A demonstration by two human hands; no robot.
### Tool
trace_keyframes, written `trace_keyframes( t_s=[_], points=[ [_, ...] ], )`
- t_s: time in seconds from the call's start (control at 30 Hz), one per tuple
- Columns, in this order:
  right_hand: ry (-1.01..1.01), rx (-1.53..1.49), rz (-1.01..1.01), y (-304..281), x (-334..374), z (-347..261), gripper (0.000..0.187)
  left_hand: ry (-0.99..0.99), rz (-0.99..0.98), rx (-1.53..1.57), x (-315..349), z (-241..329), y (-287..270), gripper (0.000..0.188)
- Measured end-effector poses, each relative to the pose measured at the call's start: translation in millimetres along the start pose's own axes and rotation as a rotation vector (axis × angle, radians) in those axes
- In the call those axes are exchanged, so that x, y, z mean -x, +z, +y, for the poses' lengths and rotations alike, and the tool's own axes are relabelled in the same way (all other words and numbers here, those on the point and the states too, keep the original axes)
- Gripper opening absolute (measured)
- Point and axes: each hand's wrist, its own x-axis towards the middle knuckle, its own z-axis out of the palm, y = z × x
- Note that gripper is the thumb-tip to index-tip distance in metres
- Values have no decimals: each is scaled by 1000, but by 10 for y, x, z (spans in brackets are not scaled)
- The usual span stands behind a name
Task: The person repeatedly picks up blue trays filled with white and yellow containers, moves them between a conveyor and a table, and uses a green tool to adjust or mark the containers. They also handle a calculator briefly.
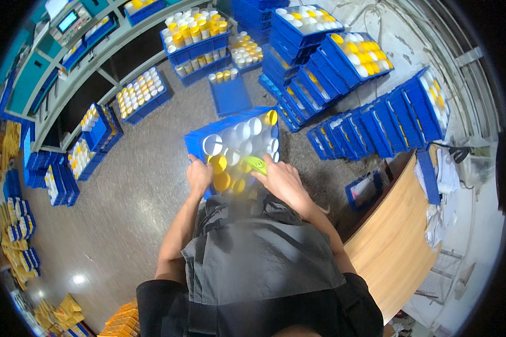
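Right in front of my body is a blue plastic crate (195,143) holding several white and yellow cups or tubes, such as a white one (212,145) and a yellow one (221,181). My left hand (199,175) is closed on the crate's left edge. Over the cups, my right hand (281,178) grips a tool with a lime-green handle (256,165). A thin pale line runs from the handle toward the upper left; its kind is not clear. A blurry patch hides the crate's near middle.
Tall stacks of blue crates (343,76) stand at the right, filled with similar cups. More filled crates (143,94) sit on the floor by the racks at left. Ahead lies a crate with few cups (230,95). A wooden tabletop (402,241) curves along my right.
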Motion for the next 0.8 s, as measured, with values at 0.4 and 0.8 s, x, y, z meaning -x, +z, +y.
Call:
trace_keyframes(
  t_s=[0.4, 0.8],
  points=[
    [-36, 102, -320, 300, 83, 57, 48, -86, 90, 66, -218, -285, -94, 64],
    [189, 49, -205, 344, -166, 507, 51, -172, -2, 122, -396, -697, -88, 54]
  ],
)
